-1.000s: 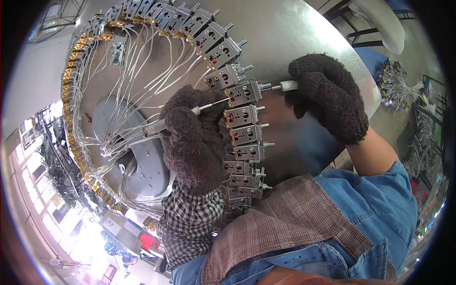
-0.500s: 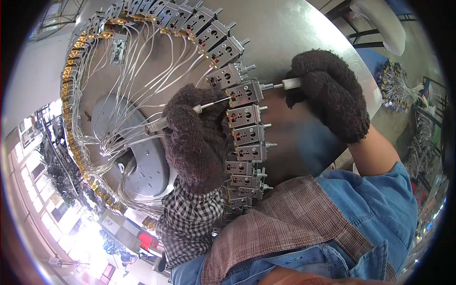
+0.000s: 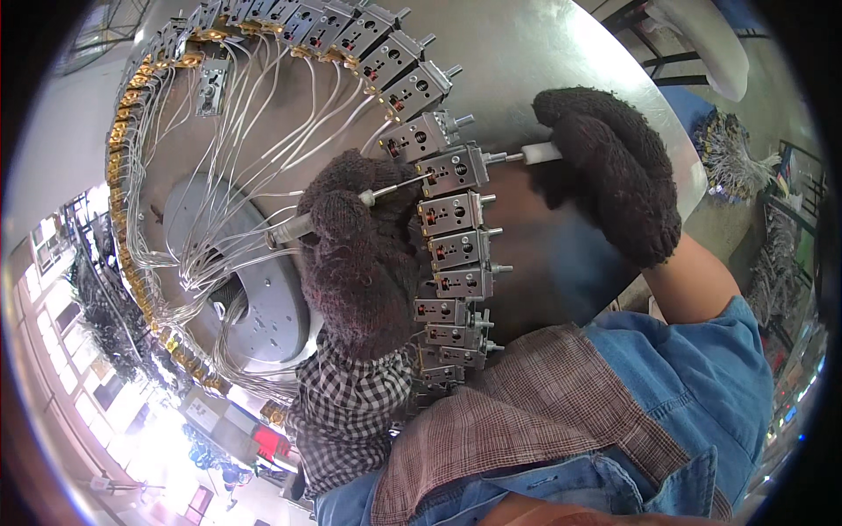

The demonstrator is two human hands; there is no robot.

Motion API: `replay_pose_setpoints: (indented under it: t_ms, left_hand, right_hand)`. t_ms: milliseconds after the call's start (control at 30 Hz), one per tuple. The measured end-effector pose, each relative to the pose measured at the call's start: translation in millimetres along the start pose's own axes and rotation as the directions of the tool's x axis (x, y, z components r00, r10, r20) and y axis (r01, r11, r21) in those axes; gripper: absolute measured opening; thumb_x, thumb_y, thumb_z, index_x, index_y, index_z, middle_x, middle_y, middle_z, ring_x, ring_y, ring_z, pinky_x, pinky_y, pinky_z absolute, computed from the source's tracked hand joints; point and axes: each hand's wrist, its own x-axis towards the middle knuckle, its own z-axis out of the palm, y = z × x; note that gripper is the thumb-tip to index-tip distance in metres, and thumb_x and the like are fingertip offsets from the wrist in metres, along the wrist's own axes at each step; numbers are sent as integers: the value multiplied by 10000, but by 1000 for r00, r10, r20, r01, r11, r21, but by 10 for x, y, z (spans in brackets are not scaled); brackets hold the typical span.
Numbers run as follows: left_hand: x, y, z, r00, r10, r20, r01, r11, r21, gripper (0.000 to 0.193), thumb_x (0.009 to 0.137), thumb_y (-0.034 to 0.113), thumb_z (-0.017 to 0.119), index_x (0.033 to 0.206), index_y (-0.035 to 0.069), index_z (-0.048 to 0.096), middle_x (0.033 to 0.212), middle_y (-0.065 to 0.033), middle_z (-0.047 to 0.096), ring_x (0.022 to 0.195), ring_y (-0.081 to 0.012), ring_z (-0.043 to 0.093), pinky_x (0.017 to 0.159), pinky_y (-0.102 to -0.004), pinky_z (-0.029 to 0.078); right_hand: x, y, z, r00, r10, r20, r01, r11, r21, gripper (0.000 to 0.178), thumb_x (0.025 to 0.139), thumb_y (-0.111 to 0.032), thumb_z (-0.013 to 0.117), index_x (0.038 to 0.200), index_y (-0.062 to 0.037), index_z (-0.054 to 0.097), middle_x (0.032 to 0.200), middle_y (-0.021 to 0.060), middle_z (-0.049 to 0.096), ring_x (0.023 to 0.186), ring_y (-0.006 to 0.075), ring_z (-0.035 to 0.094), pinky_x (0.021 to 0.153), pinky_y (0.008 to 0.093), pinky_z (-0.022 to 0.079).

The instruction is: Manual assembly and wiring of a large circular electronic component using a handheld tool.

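Note:
My left hand (image 3: 355, 237), in a dark knitted glove, is closed round a thin screwdriver (image 3: 383, 190) with a pale handle. Its tip reaches the inner face of a small metal switch unit (image 3: 453, 171), beside a red spot. On the unit's outer side, my right hand (image 3: 614, 175), gloved alike, grips a short white-handled tool (image 3: 541, 153) that meets the unit's protruding spindle. Similar metal units (image 3: 452, 215) stand side by side in a curved row, spindles outward. White wires (image 3: 254, 131) run from the row toward the middle.
A grey round hub (image 3: 285, 302) with a central hole gathers the wires on the shiny metal table (image 3: 517, 61). One loose unit (image 3: 211, 88) lies inside the ring. Bundles of wired parts (image 3: 732, 158) sit beyond the table at right. A pale padded seat (image 3: 702, 44) stands at upper right.
My right hand's fingers have turned slightly around the white-handled tool. My left hand and screwdriver have shifted very little, and the hub and wires sit slightly further left.

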Motion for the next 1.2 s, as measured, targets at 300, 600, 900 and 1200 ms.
replay_pose_setpoints:
  t_ms: [300,600,900,1200]
  left_hand:
    - [3,42,11,994,13,106,-13,1000,-6,340,864,243,525,1108,13,468,961,-144,571,832,-244,590,545,-262,513]
    - [-24,27,-33,996,86,32,-87,996,29,364,855,190,542,1142,-7,434,1009,-177,552,895,-288,577,694,-384,517]
    - [-10,13,-19,997,79,22,-79,997,15,372,823,159,569,1122,-27,446,981,-171,553,839,-275,586,646,-328,524]
    - [3,54,4,996,-22,90,30,995,-91,404,802,182,595,1118,-17,442,999,-166,543,841,-274,581,599,-310,521]
  right_hand:
    - [15,-48,-46,993,-112,48,119,971,-208,377,854,-246,498,1139,2,496,932,130,582,707,189,587,622,281,481]
    - [7,-48,31,998,42,-51,-46,995,-84,281,855,-194,526,1066,-9,554,837,83,579,641,130,568,550,255,468]
    - [55,33,-46,987,-161,27,159,915,-370,261,886,-208,460,1037,-28,572,649,71,545,433,92,485,389,230,379]
    - [61,-83,-16,996,87,-16,-88,971,-224,262,886,-230,455,1022,-42,578,603,62,535,419,92,480,398,223,380]
